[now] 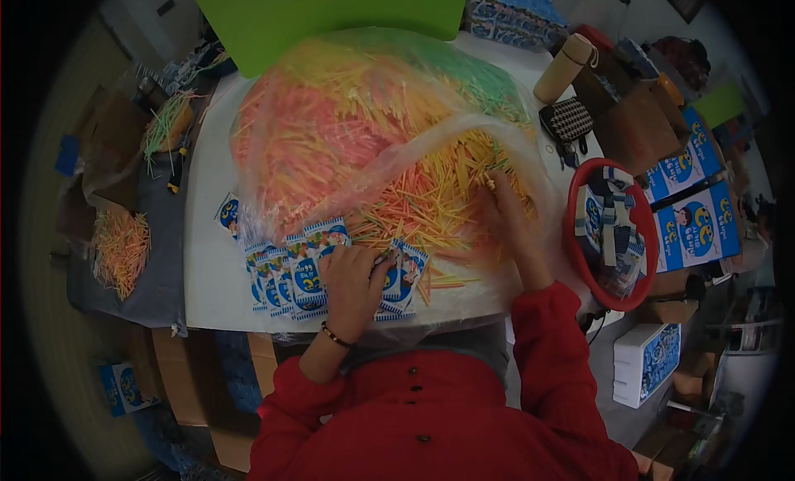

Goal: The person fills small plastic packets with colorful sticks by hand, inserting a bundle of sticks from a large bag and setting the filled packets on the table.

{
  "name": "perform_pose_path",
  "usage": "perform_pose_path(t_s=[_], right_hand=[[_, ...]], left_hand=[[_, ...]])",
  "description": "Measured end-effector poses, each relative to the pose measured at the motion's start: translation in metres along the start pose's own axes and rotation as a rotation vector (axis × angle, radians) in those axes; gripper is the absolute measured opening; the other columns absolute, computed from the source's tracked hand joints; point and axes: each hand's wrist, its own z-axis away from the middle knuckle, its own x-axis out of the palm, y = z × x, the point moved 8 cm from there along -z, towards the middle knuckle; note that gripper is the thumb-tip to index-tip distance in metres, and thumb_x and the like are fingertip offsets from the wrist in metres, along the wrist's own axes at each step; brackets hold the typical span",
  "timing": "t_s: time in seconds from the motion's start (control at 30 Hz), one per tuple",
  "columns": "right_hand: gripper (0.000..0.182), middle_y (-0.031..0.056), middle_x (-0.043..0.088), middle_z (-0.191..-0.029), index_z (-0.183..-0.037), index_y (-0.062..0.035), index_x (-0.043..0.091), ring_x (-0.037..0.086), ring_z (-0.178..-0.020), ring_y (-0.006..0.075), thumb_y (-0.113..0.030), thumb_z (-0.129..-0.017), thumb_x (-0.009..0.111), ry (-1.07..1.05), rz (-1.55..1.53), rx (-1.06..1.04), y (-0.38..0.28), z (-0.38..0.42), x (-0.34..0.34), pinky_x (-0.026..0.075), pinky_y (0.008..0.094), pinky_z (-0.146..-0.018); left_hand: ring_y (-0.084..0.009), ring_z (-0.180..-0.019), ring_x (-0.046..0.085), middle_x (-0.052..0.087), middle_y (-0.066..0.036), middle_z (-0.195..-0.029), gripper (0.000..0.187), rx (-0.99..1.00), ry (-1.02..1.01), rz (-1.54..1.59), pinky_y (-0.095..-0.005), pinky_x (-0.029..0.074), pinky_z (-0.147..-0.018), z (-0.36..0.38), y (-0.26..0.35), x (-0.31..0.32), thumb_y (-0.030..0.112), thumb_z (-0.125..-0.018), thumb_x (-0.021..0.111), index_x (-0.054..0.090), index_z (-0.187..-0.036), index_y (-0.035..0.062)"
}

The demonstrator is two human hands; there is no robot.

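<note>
A large clear plastic bag (306,133) full of thin pink, yellow, orange and green sticks lies across the white table. Its mouth gapes toward me, and loose sticks (422,199) spill out there. At the front, several blue-and-white printed packets (306,274) overlap in a row. My left hand (352,282) rests over these packets with fingers curled and thumb drawn in close to them; I cannot tell what is between them. My right hand (509,224) reaches into the bag's mouth, its fingers closed around the ends of a few pale yellow sticks (491,181).
A red basket (571,224) with packets stands at the table's right edge, near my right forearm. Behind it are a beige bottle (566,69) and a checked pouch (566,119). A green board (331,17) rises at the back. More sticks (121,253) lie on a grey surface at left.
</note>
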Motion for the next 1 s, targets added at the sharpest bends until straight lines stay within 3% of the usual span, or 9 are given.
perform_pose_path(t_s=[0.1,0.37,0.43,0.53,0.6,0.73,0.83,0.9,1.0], right_hand=[[0.017,0.0079,0.059,-0.100,-0.113,-0.0022,0.052,0.058,-0.091,0.0164,-0.005,-0.095,0.051,0.157,-0.558,-0.110,0.013,0.007,0.009,0.046,0.0277,-0.081],[0.020,0.0035,0.058,-0.098,-0.117,-0.0038,0.053,0.055,-0.092,0.0112,-0.005,-0.097,0.048,-0.011,-0.440,0.026,0.031,0.020,0.042,0.045,0.0247,-0.082],[0.021,0.0033,0.058,-0.098,-0.117,-0.0040,0.053,0.055,-0.093,0.0109,-0.005,-0.097,0.047,0.059,-0.645,0.050,0.037,0.015,0.037,0.044,0.0242,-0.082],[0.018,0.0031,0.058,-0.098,-0.115,-0.0042,0.053,0.055,-0.092,0.0109,-0.006,-0.097,0.048,0.154,-0.967,0.077,0.035,0.013,0.034,0.044,0.0243,-0.081],[0.014,0.0024,0.058,-0.097,-0.111,-0.0045,0.053,0.055,-0.090,0.0110,-0.008,-0.099,0.047,-0.020,-0.408,0.142,0.025,0.019,0.044,0.045,0.0248,-0.081],[0.012,0.0025,0.058,-0.097,-0.108,-0.0048,0.053,0.055,-0.089,0.0109,-0.008,-0.098,0.048,0.031,-0.753,0.180,0.040,0.012,0.042,0.045,0.0251,-0.078],[0.010,0.0029,0.058,-0.096,-0.106,-0.0042,0.052,0.055,-0.088,0.0117,-0.009,-0.097,0.049,0.118,-0.834,0.217,0.039,0.016,0.030,0.046,0.0256,-0.076],[0.012,0.0028,0.058,-0.095,-0.107,-0.0038,0.052,0.056,-0.087,0.0117,-0.009,-0.098,0.048,-0.149,-0.092,-0.088,0.011,0.028,0.039,0.046,0.0253,-0.076],[0.013,0.0007,0.054,-0.094,-0.110,-0.0050,0.051,0.052,-0.083,0.0066,-0.004,-0.098,0.045,-0.126,-0.103,-0.116,0.009,0.034,0.038,0.046,0.0221,-0.072]], left_hand=[[-0.0245,-0.082,0.052,0.059,-0.006,-0.080,0.015,0.050,0.038,-0.041,-0.0378,0.032,-0.078,-0.005,0.004,-0.002,0.017,-0.078,0.070,0.059,-0.083,0.0084],[-0.0204,-0.078,0.060,0.065,-0.006,-0.084,0.020,-0.020,-0.013,-0.021,-0.0371,0.041,-0.079,-0.012,-0.004,0.001,0.009,-0.080,0.068,0.062,-0.099,0.0074],[-0.0138,-0.075,0.065,0.069,-0.005,-0.086,0.020,-0.467,0.043,0.685,-0.0296,0.049,-0.068,-0.010,-0.025,0.007,0.014,-0.086,0.069,0.063,-0.102,0.0045],[-0.0109,-0.075,0.067,0.071,-0.003,-0.088,0.018,-0.547,-0.098,1.120,-0.0220,0.052,-0.063,-0.013,-0.033,0.025,0.014,-0.090,0.067,0.062,-0.104,0.0047],[-0.0133,-0.079,0.068,0.071,-0.003,-0.090,0.019,-0.662,-0.129,1.325,-0.0249,0.054,-0.066,-0.012,-0.033,0.031,0.015,-0.090,0.066,0.062,-0.106,0.0047],[-0.0173,-0.086,0.069,0.070,-0.005,-0.096,0.021,-0.978,-0.195,1.750,-0.0316,0.058,-0.074,-0.001,-0.024,0.057,0.020,-0.094,0.062,0.062,-0.108,0.0036],[-0.0183,-0.088,0.069,0.069,-0.007,-0.099,0.021,-0.998,-0.142,1.786,-0.0343,0.058,-0.076,0.004,-0.026,0.066,0.021,-0.096,0.058,0.063,-0.106,0.0037],[-0.0162,-0.085,0.068,0.069,-0.005,-0.098,0.020,-0.967,-0.138,1.749,-0.0321,0.058,-0.074,0.006,-0.024,0.065,0.021,-0.096,0.058,0.063,-0.107,0.0042],[-0.0141,-0.083,0.068,0.069,-0.005,-0.098,0.019,-0.852,-0.148,1.702,-0.0297,0.057,-0.072,0.004,-0.026,0.062,0.019,-0.096,0.058,0.063,-0.108,0.0046]])
